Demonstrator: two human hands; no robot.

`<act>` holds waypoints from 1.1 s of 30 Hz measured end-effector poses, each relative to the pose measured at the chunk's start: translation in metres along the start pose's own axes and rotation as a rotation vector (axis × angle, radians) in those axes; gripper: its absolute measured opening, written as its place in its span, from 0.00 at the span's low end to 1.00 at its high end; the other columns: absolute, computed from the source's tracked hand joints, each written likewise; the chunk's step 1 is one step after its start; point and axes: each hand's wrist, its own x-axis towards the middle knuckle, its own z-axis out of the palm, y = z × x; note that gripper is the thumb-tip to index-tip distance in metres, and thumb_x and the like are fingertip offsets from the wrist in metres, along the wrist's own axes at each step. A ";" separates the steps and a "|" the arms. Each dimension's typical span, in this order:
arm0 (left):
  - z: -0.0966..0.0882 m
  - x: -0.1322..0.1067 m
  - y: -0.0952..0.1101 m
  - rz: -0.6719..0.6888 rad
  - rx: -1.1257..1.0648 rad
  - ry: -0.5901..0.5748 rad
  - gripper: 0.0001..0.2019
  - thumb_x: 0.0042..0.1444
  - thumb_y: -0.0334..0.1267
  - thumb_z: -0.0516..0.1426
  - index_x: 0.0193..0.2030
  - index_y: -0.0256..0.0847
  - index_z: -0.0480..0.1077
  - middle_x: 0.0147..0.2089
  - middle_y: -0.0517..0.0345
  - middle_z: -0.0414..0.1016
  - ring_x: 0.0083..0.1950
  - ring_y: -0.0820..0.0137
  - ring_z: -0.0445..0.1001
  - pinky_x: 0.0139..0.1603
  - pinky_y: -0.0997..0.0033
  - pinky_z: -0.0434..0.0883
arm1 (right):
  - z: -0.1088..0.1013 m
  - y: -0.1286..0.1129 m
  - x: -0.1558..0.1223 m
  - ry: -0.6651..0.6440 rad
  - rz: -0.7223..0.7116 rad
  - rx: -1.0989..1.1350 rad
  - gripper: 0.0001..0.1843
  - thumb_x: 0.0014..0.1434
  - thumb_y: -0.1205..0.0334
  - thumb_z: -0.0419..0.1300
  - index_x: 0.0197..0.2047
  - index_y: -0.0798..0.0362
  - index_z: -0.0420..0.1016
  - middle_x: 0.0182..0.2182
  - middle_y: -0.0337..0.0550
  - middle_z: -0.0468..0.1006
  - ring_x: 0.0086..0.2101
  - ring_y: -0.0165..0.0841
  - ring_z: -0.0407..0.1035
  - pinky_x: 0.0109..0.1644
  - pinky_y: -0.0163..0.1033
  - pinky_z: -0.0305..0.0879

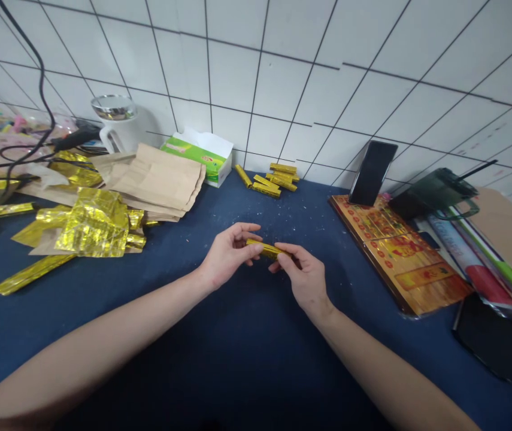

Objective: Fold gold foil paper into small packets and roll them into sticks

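Between my two hands is a small folded strip of gold foil paper (267, 249), held just above the dark blue tabletop (256, 335). My left hand (233, 251) pinches its left end between thumb and fingers. At the other end, my right hand (303, 272) grips it with thumb and forefinger, the remaining fingers curled under. Beyond the hands, near the wall, lies a little pile of similar folded gold strips (280, 179). To the left, crumpled gold foil sheets (91, 224) rest partly on brown paper.
Brown paper bags (161, 176), a green tissue pack (199, 157) and a white mug (125, 133) stand back left, near a black cable (42, 78). On the right, a phone (373, 173) leans upright on an orange printed box (406, 257), beside a dark jug (444, 188).
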 end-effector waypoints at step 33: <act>0.005 -0.005 -0.004 -0.064 -0.002 -0.025 0.10 0.47 0.40 0.60 0.30 0.34 0.70 0.21 0.60 0.71 0.21 0.76 0.70 0.22 0.77 0.68 | 0.003 -0.002 -0.003 -0.060 -0.052 -0.037 0.08 0.56 0.60 0.57 0.38 0.50 0.76 0.26 0.37 0.75 0.23 0.28 0.71 0.30 0.38 0.69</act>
